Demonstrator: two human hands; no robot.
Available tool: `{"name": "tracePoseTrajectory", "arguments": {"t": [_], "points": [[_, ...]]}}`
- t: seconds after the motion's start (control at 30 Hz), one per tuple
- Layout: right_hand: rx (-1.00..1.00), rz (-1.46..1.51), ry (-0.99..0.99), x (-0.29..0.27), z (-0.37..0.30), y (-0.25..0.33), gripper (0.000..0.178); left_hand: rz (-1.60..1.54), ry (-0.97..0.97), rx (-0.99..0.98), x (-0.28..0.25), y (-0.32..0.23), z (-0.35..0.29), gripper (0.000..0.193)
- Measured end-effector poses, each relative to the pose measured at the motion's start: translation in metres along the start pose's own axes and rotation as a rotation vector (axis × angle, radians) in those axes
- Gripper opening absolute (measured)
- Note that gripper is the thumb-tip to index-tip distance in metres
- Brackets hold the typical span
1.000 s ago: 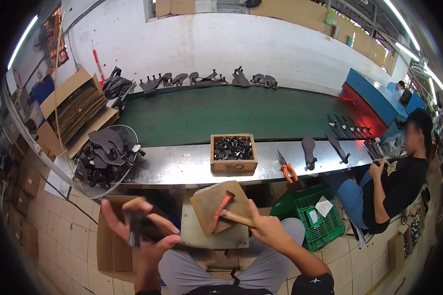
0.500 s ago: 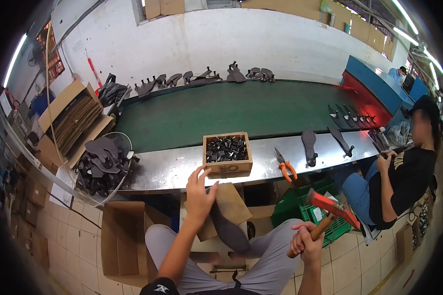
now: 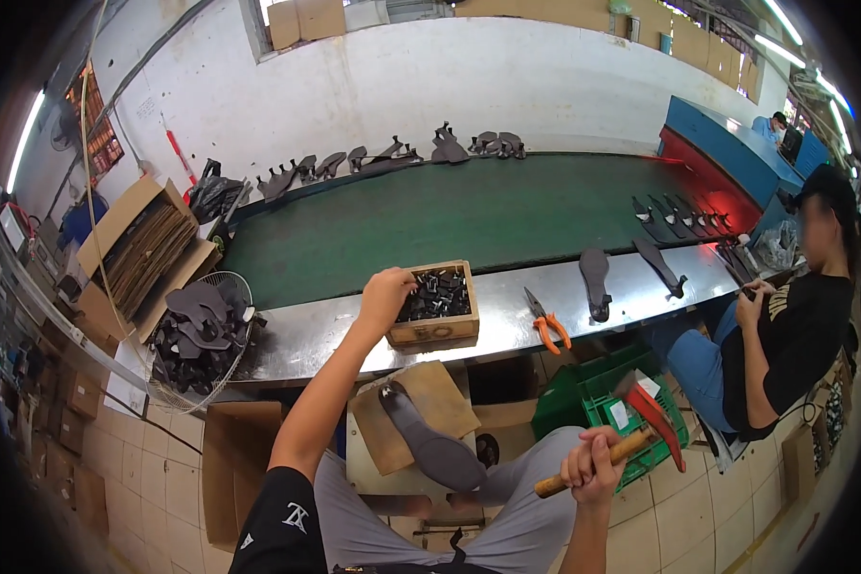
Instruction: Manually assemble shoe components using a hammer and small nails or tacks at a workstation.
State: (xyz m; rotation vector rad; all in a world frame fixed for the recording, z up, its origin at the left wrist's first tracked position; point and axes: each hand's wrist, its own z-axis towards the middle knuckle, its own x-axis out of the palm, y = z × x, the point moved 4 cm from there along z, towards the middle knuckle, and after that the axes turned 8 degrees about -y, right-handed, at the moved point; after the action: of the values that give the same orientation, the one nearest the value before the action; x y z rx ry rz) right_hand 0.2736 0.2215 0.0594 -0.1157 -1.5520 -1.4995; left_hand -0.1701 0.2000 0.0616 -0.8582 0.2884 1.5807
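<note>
a dark shoe sole [image 3: 430, 442] lies on a brown board [image 3: 413, 413] over the seated person's lap, above a pale tiled floor [image 3: 727, 531]. the right hand [image 3: 591, 467] is closed round a wooden-handled hammer [image 3: 631, 432] with a red head, held out beside the knee. the left hand [image 3: 385, 298], fingers curled, dips into a wooden box [image 3: 437, 308] of small dark pieces on the steel tabletop [image 3: 507, 311]. orange pliers [image 3: 547, 323] lie just beside the box. beyond runs a green belt [image 3: 450, 215]; flattened cardboard [image 3: 139, 251] is stacked at far left.

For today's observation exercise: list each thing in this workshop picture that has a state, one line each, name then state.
left hand: reaching into the wooden box
wooden box: open, holding small dark parts
right hand: gripping the hammer
hammer: raised, head up
shoe sole: lying on the lap board
pliers: lying untouched
</note>
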Motion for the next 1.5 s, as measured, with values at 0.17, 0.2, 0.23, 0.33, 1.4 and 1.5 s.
{"name": "tracePoseTrajectory", "arguments": {"t": [0.17, 0.2, 0.23, 0.33, 1.4, 1.5], "points": [[0.077, -0.085, -0.019, 0.025, 0.013, -0.009, 0.024, -0.739, -0.099, -0.596, -0.031, -0.006, -0.022, 0.014], [0.064, -0.23, 0.031, 0.031, 0.017, -0.009, 0.024, -0.933, -0.032, -0.718, -0.042, -0.029, -0.03, 0.018], [0.054, -0.373, 0.081, 0.037, 0.021, -0.009, 0.025, -1.124, 0.039, -0.842, -0.053, -0.053, -0.039, 0.022], [0.073, -0.425, 0.112, 0.077, 0.03, -0.012, 0.023, -1.438, 0.081, -0.964, -0.098, -0.109, -0.074, 0.029], [0.155, -0.605, 0.147, 0.152, 0.009, -0.079, 0.02, -0.753, -0.335, -0.361, -0.157, -0.156, -0.176, 0.023], [0.171, -0.676, 0.166, 0.14, 0.027, -0.091, 0.02, -0.561, -0.229, -0.446, -0.144, -0.139, -0.169, 0.028]]}}
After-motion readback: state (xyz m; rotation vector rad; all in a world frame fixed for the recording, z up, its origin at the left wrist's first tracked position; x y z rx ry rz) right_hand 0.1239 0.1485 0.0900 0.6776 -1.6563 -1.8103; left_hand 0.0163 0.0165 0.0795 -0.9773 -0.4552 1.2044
